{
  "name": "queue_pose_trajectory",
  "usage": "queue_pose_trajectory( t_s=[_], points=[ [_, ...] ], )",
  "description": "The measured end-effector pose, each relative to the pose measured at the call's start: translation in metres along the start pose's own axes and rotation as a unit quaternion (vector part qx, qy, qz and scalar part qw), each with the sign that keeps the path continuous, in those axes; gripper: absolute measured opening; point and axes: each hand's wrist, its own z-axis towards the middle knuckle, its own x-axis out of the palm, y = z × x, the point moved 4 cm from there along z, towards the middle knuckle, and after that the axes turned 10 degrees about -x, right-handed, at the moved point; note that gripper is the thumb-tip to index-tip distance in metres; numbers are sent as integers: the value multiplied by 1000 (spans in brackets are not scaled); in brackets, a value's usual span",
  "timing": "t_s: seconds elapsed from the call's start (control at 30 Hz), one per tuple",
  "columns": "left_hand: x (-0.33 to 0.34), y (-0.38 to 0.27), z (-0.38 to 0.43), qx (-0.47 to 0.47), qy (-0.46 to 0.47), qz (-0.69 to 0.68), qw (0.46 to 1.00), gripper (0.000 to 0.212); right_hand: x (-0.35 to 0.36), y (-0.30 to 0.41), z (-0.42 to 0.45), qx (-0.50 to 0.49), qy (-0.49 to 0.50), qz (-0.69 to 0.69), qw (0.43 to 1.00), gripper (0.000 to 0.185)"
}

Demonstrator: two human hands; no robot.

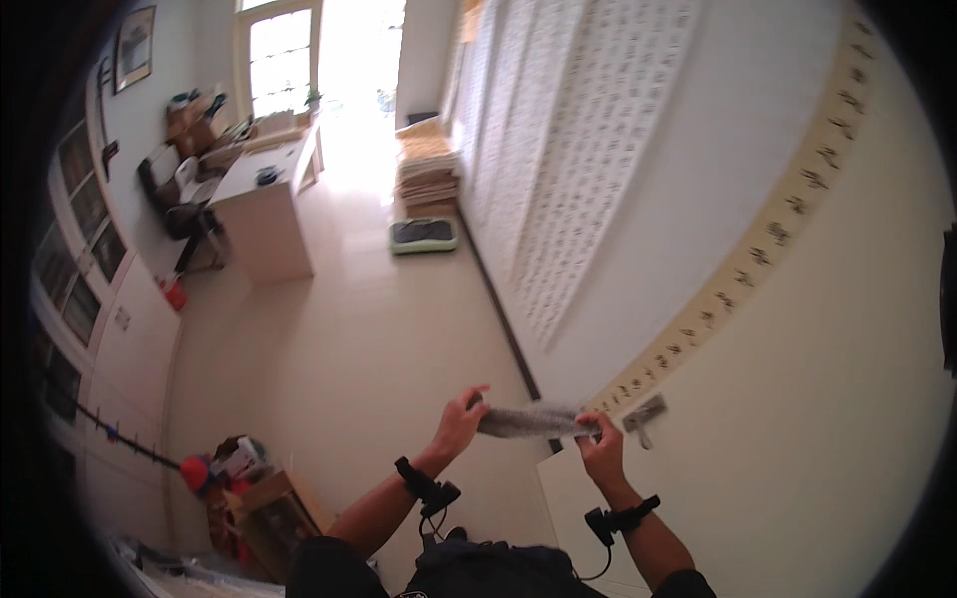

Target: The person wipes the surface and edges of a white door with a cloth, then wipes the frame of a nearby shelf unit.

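Observation:
A grey cloth [531, 421] is stretched between my two hands at about waist height, above the floor. My left hand [457, 424] pinches its left end between thumb and fingers. At the opposite end, my right hand [600, 442] grips the cloth close to the door handle [644, 420] in view. The cloth looks blurred along its upper edge, and its exact kind cannot be told. Each wrist wears a black strap with a small device and a cable, the left device [439, 499] and the right device [600, 526].
A pale door [807, 389] stands close on my right. Cardboard boxes [273, 508] with mixed items sit on the floor at left. Farther off are a white desk [262, 217], an office chair [187, 202], stacked paper [426, 168] and a green-edged platform [424, 236]. Calligraphy sheets [598, 149] hang along the wall.

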Motion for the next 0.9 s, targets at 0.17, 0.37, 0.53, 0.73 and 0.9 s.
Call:
queue_pose_trajectory(
  t_s=[0.17, 0.37, 0.53, 0.73, 0.9],
  points=[
    [-80, -17, 1, 39, -56, 202, 977, 31, 92, 26, 74, 104, 123, 211, 964, 20],
    [-114, 100, 16, -111, 165, 397, 896, 36, 217, -46, 134, 12, 216, 58, 975, 20],
    [-168, 143, 42, -255, 55, 302, 917, 39, 333, -150, 158, -58, 457, -42, 887, 26],
    [-237, 143, 81, -343, -100, 203, 912, 41, 451, -200, 238, -95, 616, -79, 778, 25],
    [-300, 135, 128, -365, -188, 142, 901, 40, 505, -153, 422, -199, 427, -10, 882, 16]
  ],
)
